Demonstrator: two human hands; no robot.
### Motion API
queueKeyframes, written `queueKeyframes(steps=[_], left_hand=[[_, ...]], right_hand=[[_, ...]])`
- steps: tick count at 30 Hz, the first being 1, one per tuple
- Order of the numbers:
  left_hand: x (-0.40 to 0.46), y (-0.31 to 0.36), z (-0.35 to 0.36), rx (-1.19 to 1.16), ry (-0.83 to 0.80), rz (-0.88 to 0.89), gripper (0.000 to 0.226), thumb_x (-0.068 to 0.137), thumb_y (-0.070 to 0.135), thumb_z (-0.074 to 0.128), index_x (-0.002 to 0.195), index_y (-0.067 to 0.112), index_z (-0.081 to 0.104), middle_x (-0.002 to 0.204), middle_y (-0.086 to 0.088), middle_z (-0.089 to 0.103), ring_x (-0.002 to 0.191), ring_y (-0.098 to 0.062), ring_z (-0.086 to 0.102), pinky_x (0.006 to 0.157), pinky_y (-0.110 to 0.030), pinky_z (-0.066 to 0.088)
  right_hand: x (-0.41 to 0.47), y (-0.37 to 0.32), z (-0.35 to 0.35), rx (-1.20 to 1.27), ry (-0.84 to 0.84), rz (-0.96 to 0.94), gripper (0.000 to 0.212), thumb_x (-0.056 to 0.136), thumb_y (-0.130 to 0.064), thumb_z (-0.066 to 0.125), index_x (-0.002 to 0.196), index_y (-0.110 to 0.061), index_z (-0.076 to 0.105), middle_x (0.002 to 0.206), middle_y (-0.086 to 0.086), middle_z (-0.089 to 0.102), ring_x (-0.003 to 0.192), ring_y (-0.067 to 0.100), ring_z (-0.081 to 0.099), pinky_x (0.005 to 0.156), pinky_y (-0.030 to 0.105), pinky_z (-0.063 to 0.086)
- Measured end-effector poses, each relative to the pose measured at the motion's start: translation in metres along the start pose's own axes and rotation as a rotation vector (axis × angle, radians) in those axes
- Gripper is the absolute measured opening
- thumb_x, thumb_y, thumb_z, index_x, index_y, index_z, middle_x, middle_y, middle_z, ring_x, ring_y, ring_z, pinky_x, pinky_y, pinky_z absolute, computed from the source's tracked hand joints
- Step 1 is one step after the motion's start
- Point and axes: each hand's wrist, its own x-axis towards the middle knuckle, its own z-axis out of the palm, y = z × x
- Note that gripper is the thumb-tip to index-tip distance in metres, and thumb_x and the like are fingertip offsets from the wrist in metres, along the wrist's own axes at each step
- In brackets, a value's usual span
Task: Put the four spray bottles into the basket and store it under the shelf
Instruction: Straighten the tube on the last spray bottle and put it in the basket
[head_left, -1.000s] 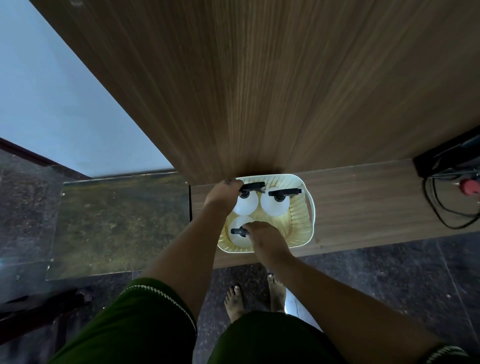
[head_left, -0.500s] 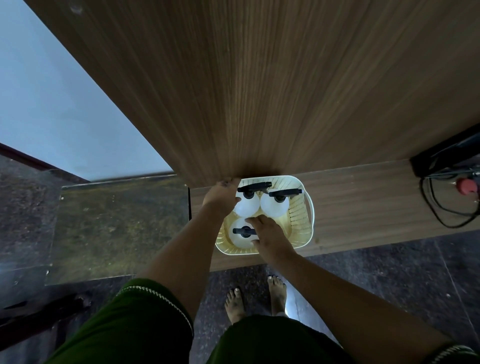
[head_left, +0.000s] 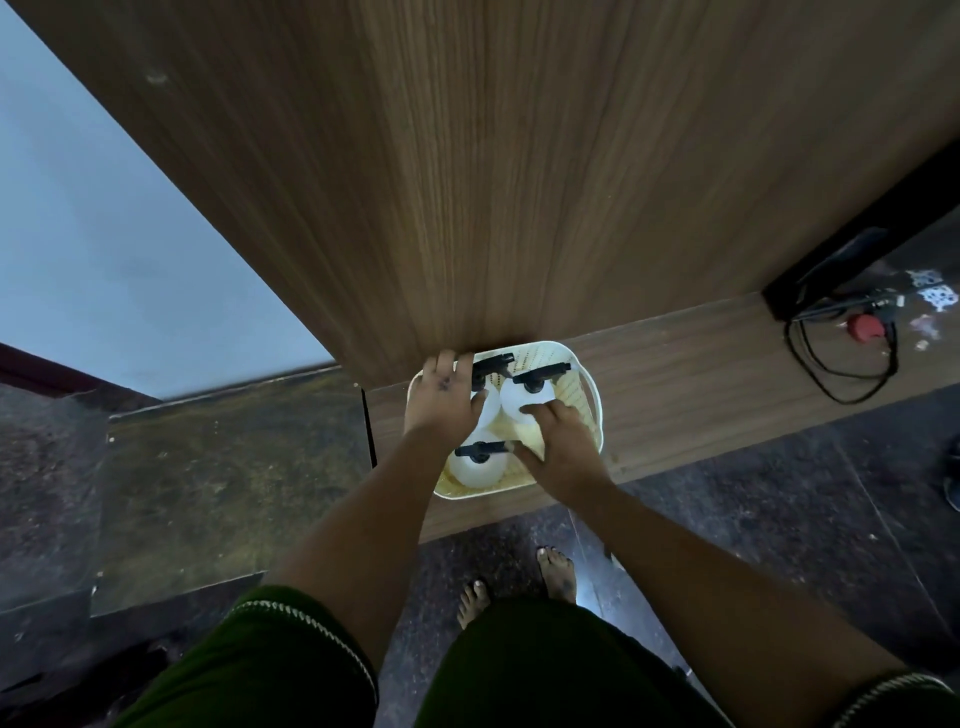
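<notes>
Head view, one basket (head_left: 589, 387), three spray bottles (head_left: 475, 467) visible, two hands (head_left: 444, 397) inside

Your 2 arms are bare from the short sleeves down to the wrists. The left sleeve (head_left: 270, 654) is dark green, hemmed with a pale, rope-like trim that curves along its edge; the right sleeve (head_left: 904, 699) shows the same trim at the frame's corner. Your left hand (head_left: 444, 400) carries a small dark smudge on its back, and your right hand (head_left: 563, 447) wears nothing. A dark green garment (head_left: 545, 670) covers your lap, and your 2 feet (head_left: 558, 574) are bare.
</notes>
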Motion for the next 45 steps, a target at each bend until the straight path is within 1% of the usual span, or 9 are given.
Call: queueKeyframes(steps=[3,8,13,16,27,32,37,40,45], left_hand=[[-0.012,0.024,-0.001,-0.018,0.134,0.084,0.046,0.091,0.042,0.049,0.127,0.013,0.050,0.125,-0.007,0.051,0.114,-0.028,0.048,0.092,-0.042,0.042],[-0.037,0.077,0.011,-0.031,0.168,0.248,0.044,0.089,0.041,0.050,0.123,0.014,0.055,0.125,-0.007,0.054,0.114,-0.029,0.050,0.092,-0.042,0.040],[-0.080,0.120,0.048,-0.002,0.187,0.468,0.035,0.088,0.038,0.052,0.113,0.015,0.059,0.118,-0.006,0.059,0.103,-0.026,0.054,0.083,-0.039,0.045],[-0.113,0.144,0.086,0.045,0.078,0.517,0.037,0.092,0.040,0.045,0.114,0.013,0.058,0.117,-0.006,0.058,0.102,-0.027,0.055,0.083,-0.037,0.044],[-0.201,0.213,0.254,-0.026,-0.485,0.110,0.060,0.088,0.039,0.055,0.137,0.009,0.037,0.140,-0.016,0.038,0.131,-0.036,0.034,0.100,-0.047,0.039],[-0.197,0.231,0.345,-0.197,-0.672,-0.260,0.067,0.088,0.036,0.063,0.141,0.002,0.039,0.146,-0.021,0.042,0.136,-0.033,0.039,0.108,-0.033,0.033],[-0.166,0.243,0.451,-0.300,-0.706,-0.218,0.057,0.088,0.026,0.065,0.136,0.002,0.045,0.136,-0.018,0.056,0.125,-0.031,0.054,0.104,-0.035,0.042],[-0.151,0.248,0.518,-0.263,-0.697,-0.174,0.066,0.088,0.032,0.064,0.141,0.002,0.038,0.142,-0.019,0.049,0.129,-0.034,0.048,0.104,-0.035,0.039],[-0.140,0.230,0.613,-0.315,-0.635,-0.139,0.065,0.084,0.027,0.070,0.139,0.007,0.041,0.134,-0.014,0.056,0.104,-0.018,0.056,0.082,-0.022,0.040]], right_hand=[[-0.017,0.023,-0.014,-0.009,0.109,0.135,0.049,0.085,-0.047,0.058,0.124,-0.019,0.052,0.119,0.011,0.055,0.107,0.031,0.051,0.086,0.042,0.049],[-0.059,0.074,-0.030,0.055,0.240,0.289,0.043,0.084,-0.041,0.062,0.118,-0.015,0.056,0.113,0.014,0.057,0.104,0.035,0.052,0.086,0.045,0.048],[-0.119,0.129,-0.023,0.125,0.229,0.506,0.042,0.084,-0.040,0.063,0.118,-0.016,0.056,0.119,0.015,0.054,0.111,0.037,0.049,0.091,0.049,0.047],[-0.166,0.164,-0.011,0.134,0.157,0.621,0.045,0.087,-0.040,0.060,0.122,-0.013,0.053,0.124,0.017,0.050,0.116,0.038,0.045,0.093,0.049,0.046],[-0.339,0.298,0.075,0.187,-0.061,0.905,0.048,0.087,-0.034,0.060,0.129,-0.016,0.047,0.134,0.015,0.045,0.123,0.035,0.043,0.099,0.042,0.042],[-0.370,0.358,0.154,0.196,-0.101,1.036,0.048,0.086,-0.033,0.060,0.129,-0.016,0.047,0.132,0.015,0.048,0.121,0.034,0.043,0.097,0.040,0.044],[-0.360,0.430,0.237,0.219,-0.137,1.079,0.053,0.083,-0.028,0.066,0.131,-0.019,0.044,0.134,0.014,0.044,0.123,0.032,0.042,0.099,0.043,0.047],[-0.357,0.470,0.292,0.204,-0.196,1.044,0.060,0.080,-0.026,0.071,0.133,-0.023,0.043,0.135,0.013,0.042,0.123,0.032,0.041,0.098,0.045,0.048],[-0.376,0.517,0.383,0.203,-0.282,1.084,0.075,0.075,-0.031,0.076,0.139,-0.026,0.036,0.135,0.011,0.037,0.119,0.036,0.042,0.098,0.046,0.047]])
